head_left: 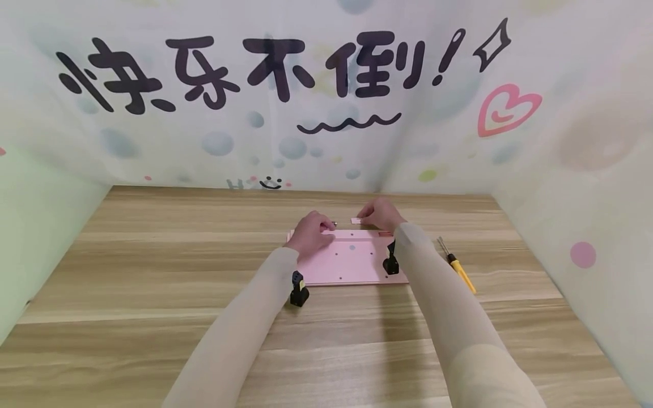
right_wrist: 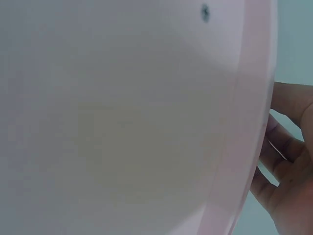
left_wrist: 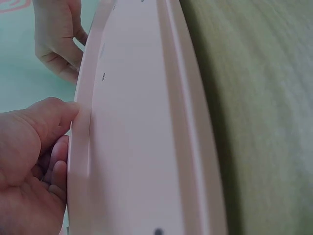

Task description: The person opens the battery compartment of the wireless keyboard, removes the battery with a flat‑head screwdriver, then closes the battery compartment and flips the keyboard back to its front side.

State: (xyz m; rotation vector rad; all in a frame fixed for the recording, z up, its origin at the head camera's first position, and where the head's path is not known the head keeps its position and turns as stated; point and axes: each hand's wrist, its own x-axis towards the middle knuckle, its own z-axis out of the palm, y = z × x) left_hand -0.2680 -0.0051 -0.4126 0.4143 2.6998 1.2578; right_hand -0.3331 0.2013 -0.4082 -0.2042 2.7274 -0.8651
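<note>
A pale pink panel (head_left: pixel 352 266) with raised edges and several small holes lies flat on the table. At its far left corner my left hand (head_left: pixel 310 235) grips the far edge. In the left wrist view the thumb (left_wrist: pixel 61 117) lies on the rim, with the other fingers curled against the outer side. Just past those fingers is a small dark, shiny piece (head_left: pixel 334 224). My right hand (head_left: pixel 381 213) reaches beyond the panel's far edge and pinches a small flat pink piece (head_left: pixel 355 220). In the right wrist view the panel's rim partly hides the right fingers (right_wrist: pixel 276 159).
A screwdriver with a yellow and black handle (head_left: pixel 461 275) lies on the wood-grain table (head_left: pixel 153 294), right of the panel. Black wrist cameras hang below both sleeves, the right one (head_left: pixel 391 262) over the panel. A printed white curtain (head_left: pixel 285 147) stands behind the table.
</note>
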